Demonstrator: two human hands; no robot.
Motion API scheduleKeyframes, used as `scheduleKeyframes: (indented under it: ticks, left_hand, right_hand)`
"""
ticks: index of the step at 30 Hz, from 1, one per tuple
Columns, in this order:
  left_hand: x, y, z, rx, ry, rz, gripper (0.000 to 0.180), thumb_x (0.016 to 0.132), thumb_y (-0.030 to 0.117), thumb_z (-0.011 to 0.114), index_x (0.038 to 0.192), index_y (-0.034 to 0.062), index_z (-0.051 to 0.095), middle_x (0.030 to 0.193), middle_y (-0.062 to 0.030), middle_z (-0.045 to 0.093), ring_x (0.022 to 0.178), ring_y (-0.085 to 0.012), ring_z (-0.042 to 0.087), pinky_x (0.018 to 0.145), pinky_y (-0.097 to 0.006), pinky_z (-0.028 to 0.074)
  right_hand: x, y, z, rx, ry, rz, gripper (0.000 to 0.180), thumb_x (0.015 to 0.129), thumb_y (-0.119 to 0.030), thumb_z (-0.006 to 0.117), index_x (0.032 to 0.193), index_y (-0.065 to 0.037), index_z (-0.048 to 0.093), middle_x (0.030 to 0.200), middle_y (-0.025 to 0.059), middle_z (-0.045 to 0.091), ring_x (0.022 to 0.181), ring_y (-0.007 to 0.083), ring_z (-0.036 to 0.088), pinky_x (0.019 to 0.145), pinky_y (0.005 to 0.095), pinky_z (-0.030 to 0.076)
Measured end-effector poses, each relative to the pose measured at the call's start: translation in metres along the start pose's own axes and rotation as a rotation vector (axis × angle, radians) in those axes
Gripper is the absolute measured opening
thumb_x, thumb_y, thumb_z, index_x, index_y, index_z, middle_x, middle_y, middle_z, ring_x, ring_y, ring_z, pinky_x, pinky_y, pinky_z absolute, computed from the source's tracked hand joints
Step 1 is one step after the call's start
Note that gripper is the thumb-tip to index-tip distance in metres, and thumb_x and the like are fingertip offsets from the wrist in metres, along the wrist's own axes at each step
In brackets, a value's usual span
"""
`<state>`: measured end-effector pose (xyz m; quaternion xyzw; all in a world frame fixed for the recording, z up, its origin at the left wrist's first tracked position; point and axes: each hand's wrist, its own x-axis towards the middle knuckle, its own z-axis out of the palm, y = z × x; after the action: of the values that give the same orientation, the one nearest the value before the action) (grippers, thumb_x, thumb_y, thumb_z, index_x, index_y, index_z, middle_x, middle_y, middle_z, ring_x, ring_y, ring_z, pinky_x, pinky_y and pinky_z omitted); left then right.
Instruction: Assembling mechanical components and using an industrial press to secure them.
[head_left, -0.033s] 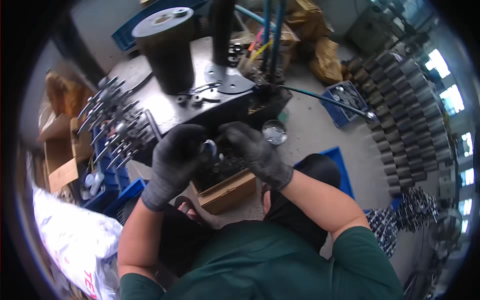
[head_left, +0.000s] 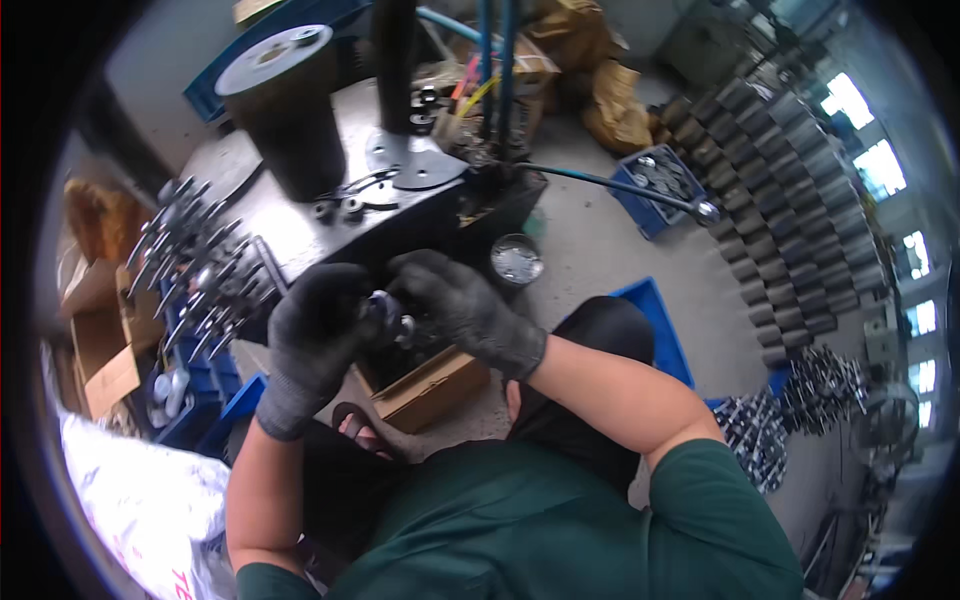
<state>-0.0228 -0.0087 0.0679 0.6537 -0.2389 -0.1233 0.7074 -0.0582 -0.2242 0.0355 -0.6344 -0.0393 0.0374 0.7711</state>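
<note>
White bag: crumpled plastic sacking at 8 o'clock, low at the left rim.
Cardboard boxes: open brown cartons at 9 o'clock, left of the workbench.
Rack of rods: a cluster of dark metal pins with bright tips, at 10 o'clock, fanned up and to the right.
Black cylinder: an upright drum with a pale disc top, at 11 o'clock on the steel bench.
Left hand: in a dark knit glove, just left of centre; fingers curled round the small part, gripping it from the left.
Small part: a dark rounded piece with a bright metal end, at the centre of the view, pinched between the 2 gloved hands, above the open cardboard box.
Right hand: in a dark knit glove, just right of centre; fingers bent over the same part, closed on it from the right.
Round tin: a shallow dish of small bright pieces at 1 o'clock from the hands, on the floor by the bench.
Blue crate: holds metal discs, at 2 o'clock.
Stacked dark cylinders: rows at 3 o'clock, along the right rim.
</note>
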Motion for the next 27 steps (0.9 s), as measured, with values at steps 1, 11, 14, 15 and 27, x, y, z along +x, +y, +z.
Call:
scheduleKeyframes:
  ticks: [1, 11, 14, 15, 27]
  left_hand:
    - [-0.004, -0.004, -0.004, 0.026, -0.015, 0.026, 0.050, 0.085, -0.007, 0.075, 0.131, -0.0009, 0.057, 0.116, -0.0099, 0.066, 0.112, -0.0181, 0.064, 0.100, -0.034, 0.052]
    - [0.012, -0.042, -0.008, 0.246, -0.059, -0.026, 0.057, 0.091, 0.016, 0.078, 0.141, -0.0013, 0.056, 0.128, -0.0084, 0.065, 0.119, -0.0201, 0.061, 0.106, -0.036, 0.048]
    - [0.019, -0.056, -0.017, 0.211, -0.018, -0.045, 0.054, 0.095, 0.015, 0.073, 0.143, -0.0006, 0.054, 0.128, -0.0088, 0.065, 0.117, -0.0198, 0.062, 0.101, -0.035, 0.050]
    - [0.022, -0.059, -0.024, 0.191, 0.033, -0.062, 0.053, 0.096, 0.013, 0.070, 0.144, 0.0001, 0.053, 0.128, -0.0095, 0.064, 0.115, -0.0198, 0.063, 0.097, -0.035, 0.053]
    - [0.032, -0.070, -0.006, 0.364, -0.093, 0.004, 0.043, 0.101, 0.016, 0.067, 0.140, 0.0026, 0.059, 0.130, -0.0079, 0.064, 0.113, -0.0184, 0.062, 0.098, -0.034, 0.051]
  right_hand:
    - [-0.005, -0.001, 0.011, -0.124, 0.002, -0.113, 0.038, 0.107, -0.035, 0.056, 0.125, -0.002, 0.063, 0.105, 0.0084, 0.067, 0.098, 0.0186, 0.066, 0.087, 0.0333, 0.055]
    - [-0.016, 0.013, 0.007, 0.287, 0.019, 0.156, 0.039, 0.104, -0.041, 0.055, 0.096, -0.006, 0.069, 0.078, 0.0079, 0.068, 0.064, 0.0172, 0.065, 0.054, 0.0334, 0.055]
    - [-0.029, -0.011, -0.008, 0.335, 0.070, 0.216, 0.040, 0.103, -0.044, 0.057, 0.097, -0.006, 0.069, 0.073, 0.0063, 0.066, 0.057, 0.0161, 0.064, 0.050, 0.0297, 0.052]
    - [-0.035, -0.028, -0.014, 0.326, 0.093, 0.262, 0.043, 0.104, -0.048, 0.057, 0.098, -0.006, 0.068, 0.071, 0.0046, 0.065, 0.057, 0.0145, 0.063, 0.051, 0.0265, 0.051]
    - [-0.187, -0.120, -0.138, 0.516, 0.584, -0.453, 0.044, 0.094, -0.041, 0.073, 0.115, -0.004, 0.061, 0.087, 0.0083, 0.068, 0.064, 0.0145, 0.067, 0.052, 0.0263, 0.056]
